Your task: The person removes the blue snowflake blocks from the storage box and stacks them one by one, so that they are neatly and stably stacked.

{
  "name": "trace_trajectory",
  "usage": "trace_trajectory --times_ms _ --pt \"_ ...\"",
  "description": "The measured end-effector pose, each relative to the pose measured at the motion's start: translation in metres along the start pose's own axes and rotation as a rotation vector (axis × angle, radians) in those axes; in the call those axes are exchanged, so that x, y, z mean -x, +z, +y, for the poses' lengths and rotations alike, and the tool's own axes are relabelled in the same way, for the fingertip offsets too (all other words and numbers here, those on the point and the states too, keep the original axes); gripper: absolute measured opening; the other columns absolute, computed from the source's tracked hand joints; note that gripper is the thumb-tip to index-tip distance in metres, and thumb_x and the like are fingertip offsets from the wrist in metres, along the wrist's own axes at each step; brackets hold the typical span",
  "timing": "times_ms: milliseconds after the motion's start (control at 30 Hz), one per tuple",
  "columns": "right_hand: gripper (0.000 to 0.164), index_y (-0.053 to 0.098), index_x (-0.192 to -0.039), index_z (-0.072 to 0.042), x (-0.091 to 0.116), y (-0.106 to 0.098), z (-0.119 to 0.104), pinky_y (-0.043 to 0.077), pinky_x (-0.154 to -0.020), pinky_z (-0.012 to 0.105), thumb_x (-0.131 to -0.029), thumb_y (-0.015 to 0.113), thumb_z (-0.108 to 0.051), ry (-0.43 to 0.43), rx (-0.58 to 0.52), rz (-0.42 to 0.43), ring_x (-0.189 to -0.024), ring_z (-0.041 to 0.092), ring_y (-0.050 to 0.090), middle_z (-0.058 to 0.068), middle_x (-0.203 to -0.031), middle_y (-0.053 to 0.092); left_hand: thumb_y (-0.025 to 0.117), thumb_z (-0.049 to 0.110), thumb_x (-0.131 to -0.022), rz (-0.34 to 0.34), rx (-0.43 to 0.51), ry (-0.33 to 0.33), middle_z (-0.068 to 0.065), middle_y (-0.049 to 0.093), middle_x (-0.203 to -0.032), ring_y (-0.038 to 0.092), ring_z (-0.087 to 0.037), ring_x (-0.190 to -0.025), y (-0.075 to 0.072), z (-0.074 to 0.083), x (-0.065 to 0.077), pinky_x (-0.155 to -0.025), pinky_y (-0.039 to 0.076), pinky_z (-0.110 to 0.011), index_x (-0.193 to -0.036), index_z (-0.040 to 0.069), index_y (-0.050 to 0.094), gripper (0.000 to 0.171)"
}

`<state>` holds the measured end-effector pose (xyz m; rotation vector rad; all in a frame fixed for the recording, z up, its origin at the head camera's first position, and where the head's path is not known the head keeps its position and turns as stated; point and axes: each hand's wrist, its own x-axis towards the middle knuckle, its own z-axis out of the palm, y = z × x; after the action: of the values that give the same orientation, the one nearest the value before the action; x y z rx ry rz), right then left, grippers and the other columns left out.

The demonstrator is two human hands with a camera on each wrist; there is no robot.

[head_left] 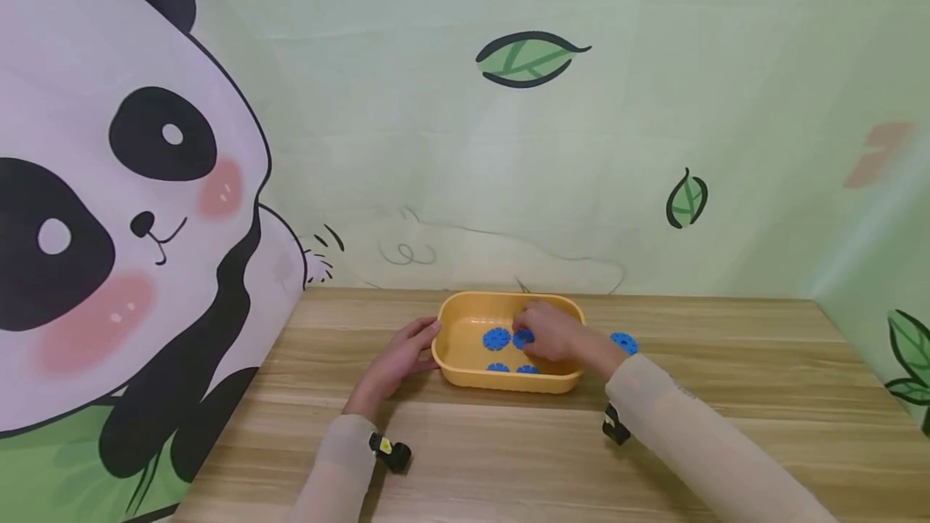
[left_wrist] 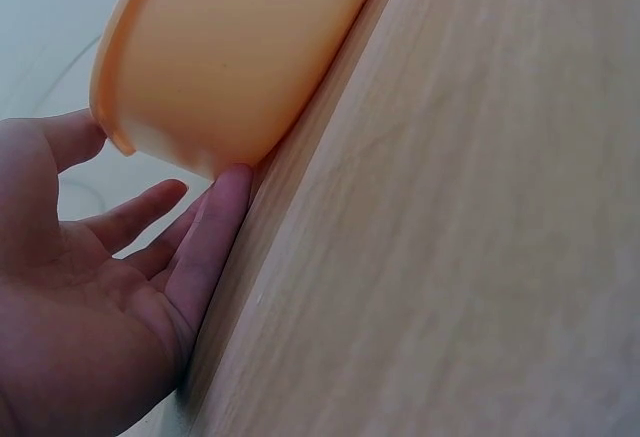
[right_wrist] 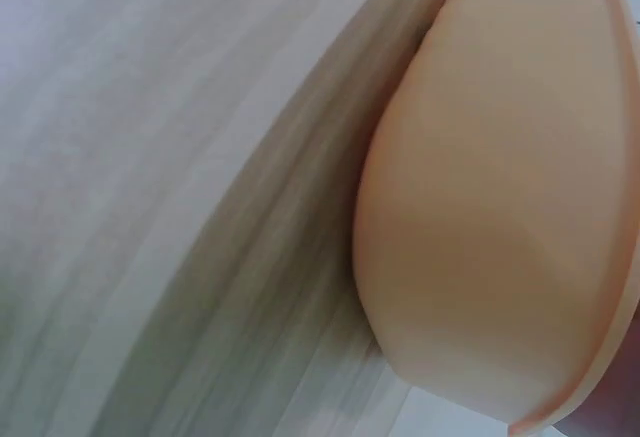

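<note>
A yellow plastic basin (head_left: 465, 378) stands on the wooden table with several blue notched discs inside, one a blue disc (head_left: 497, 338) lying flat on its floor. My left hand (head_left: 400, 354) is at the basin's left end; in the left wrist view, the thumb touches the rim and the fingers (left_wrist: 205, 247) reach along the lower wall. My right hand (head_left: 554, 332) reaches over the right side into the basin. Its fingers are curled about another blue disc (head_left: 522, 339), partly covering it. In the right wrist view the basin's wall (right_wrist: 490, 187) hides that hand's fingers.
Outside the basin, a blue disc (head_left: 624, 342) lies on the wooden table (head_left: 501, 458), just beyond the right forearm. Behind the table hangs a pale green backdrop (head_left: 407, 127) with a printed panda (head_left: 182, 265) and leaves. Each wrist wears a small black camera (head_left: 391, 453).
</note>
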<state>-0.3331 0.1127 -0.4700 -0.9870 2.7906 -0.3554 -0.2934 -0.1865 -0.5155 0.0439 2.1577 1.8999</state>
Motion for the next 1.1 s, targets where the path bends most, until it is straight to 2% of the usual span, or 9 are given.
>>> trace_trajectory --times_ms 433,567,733,867,967,1100 --pt "0.034 0.073 -0.124 -0.006 -0.002 0.002 -0.002 0.050 -0.106 0.044 -0.094 0.080 -0.019 0.031 -0.023 0.005 -0.110 0.026 0.054 0.007 -0.116 0.062 0.053 0.044 -0.111 0.009 -0.012 -0.015 -0.019 0.051 -0.156 0.059 -0.034 -0.135 -0.002 -0.002 -0.001 -0.097 0.061 -0.042 -0.158 0.006 0.045 0.061" --pt "0.037 0.071 -0.127 -0.005 0.003 -0.002 -0.008 0.052 -0.105 0.043 -0.095 0.080 -0.021 0.019 -0.064 0.020 -0.109 0.023 0.056 0.007 -0.119 0.063 0.054 0.044 -0.111 0.008 -0.004 -0.011 -0.019 0.051 -0.156 0.059 -0.034 -0.135 -0.002 -0.003 -0.002 -0.096 0.062 -0.041 -0.158 0.005 0.045 0.061" --pt "0.039 0.069 -0.128 0.001 0.012 -0.023 -0.015 0.056 -0.100 0.044 -0.094 0.078 -0.016 -0.044 -0.107 0.064 -0.109 0.024 0.063 0.009 -0.120 0.066 0.053 0.043 -0.111 0.004 -0.008 -0.004 -0.020 0.051 -0.155 0.058 -0.035 -0.135 -0.001 -0.002 -0.002 -0.096 0.062 -0.041 -0.157 0.005 0.045 0.061" --pt "0.038 0.071 -0.123 0.007 0.023 -0.042 -0.013 0.059 -0.093 0.044 -0.091 0.080 -0.011 -0.120 -0.099 0.129 -0.103 0.027 0.066 0.012 -0.112 0.068 0.052 0.043 -0.112 0.001 -0.015 -0.006 -0.020 0.051 -0.156 0.057 -0.035 -0.136 -0.001 -0.002 -0.001 -0.096 0.062 -0.041 -0.158 0.005 0.045 0.060" --pt "0.036 0.072 -0.121 0.006 0.034 -0.056 -0.007 0.060 -0.090 0.043 -0.090 0.080 -0.011 -0.119 -0.094 0.162 -0.100 0.027 0.067 0.012 -0.108 0.067 0.051 0.043 -0.112 -0.001 -0.011 -0.003 -0.021 0.050 -0.156 0.057 -0.035 -0.136 -0.001 -0.001 -0.001 -0.097 0.062 -0.042 -0.158 0.004 0.044 0.060" --pt "0.035 0.073 -0.121 0.004 0.052 -0.072 0.005 0.061 -0.092 0.045 -0.092 0.080 -0.014 -0.062 -0.082 0.174 -0.102 0.028 0.068 0.010 -0.109 0.068 0.052 0.043 -0.112 0.001 -0.017 -0.004 -0.020 0.051 -0.156 0.057 -0.035 -0.136 -0.001 0.000 0.000 -0.097 0.061 -0.041 -0.158 0.005 0.044 0.061"
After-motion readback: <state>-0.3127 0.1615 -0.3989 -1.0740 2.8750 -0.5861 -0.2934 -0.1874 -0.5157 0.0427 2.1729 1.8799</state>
